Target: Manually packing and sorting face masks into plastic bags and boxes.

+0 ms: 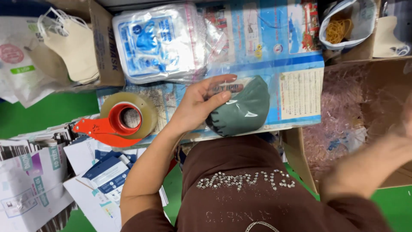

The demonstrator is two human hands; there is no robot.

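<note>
My left hand (pixel 201 103) rests flat on a clear plastic bag that holds a dark green face mask (pixel 244 109), pressing its left end against a blue printed board (pixel 296 92) on my lap. My right hand (pixel 405 124) is blurred at the right edge, reaching over an open cardboard box (pixel 360 111) of pale shredded filling; I cannot tell whether it holds anything.
A roll of clear tape on a red dispenser (pixel 122 120) lies left of my hand. A stack of empty printed bags (pixel 159 41) sits behind it. Beige masks (pixel 73 43) fill a box at far left, rubber bands (pixel 339 28) a bag at top right. Flat cartons (pixel 38 180) lie at lower left.
</note>
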